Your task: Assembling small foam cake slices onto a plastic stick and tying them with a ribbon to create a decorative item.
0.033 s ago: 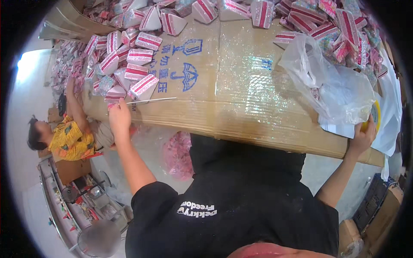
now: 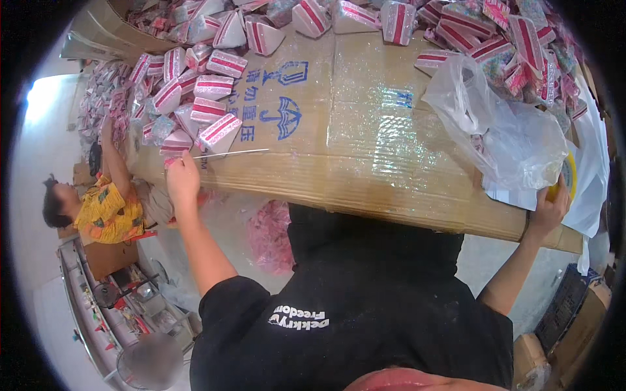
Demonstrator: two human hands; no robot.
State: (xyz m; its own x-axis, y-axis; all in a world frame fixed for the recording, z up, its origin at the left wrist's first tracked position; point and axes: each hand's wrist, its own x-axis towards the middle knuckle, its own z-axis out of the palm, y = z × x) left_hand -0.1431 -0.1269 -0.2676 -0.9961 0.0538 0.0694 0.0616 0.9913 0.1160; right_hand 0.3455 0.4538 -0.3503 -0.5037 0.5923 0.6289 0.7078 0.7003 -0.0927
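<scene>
At the table's near left edge, my left hand is closed on a thin metal rod, which points right across the cardboard. A pink-and-white cake-slice-shaped piece lies just beyond those fingers. At the near right, my right hand has its fingers around a yellow ring that looks like a roll of tape; part of it is hidden. A crumpled clear plastic bag lies against this hand, over white paper.
Cardboard covers the table. Several glittery cake-slice pieces are heaped left, and more lie at the back right. An open carton stands far left. A co-worker in a yellow shirt sits left. A pink-filled bag is below.
</scene>
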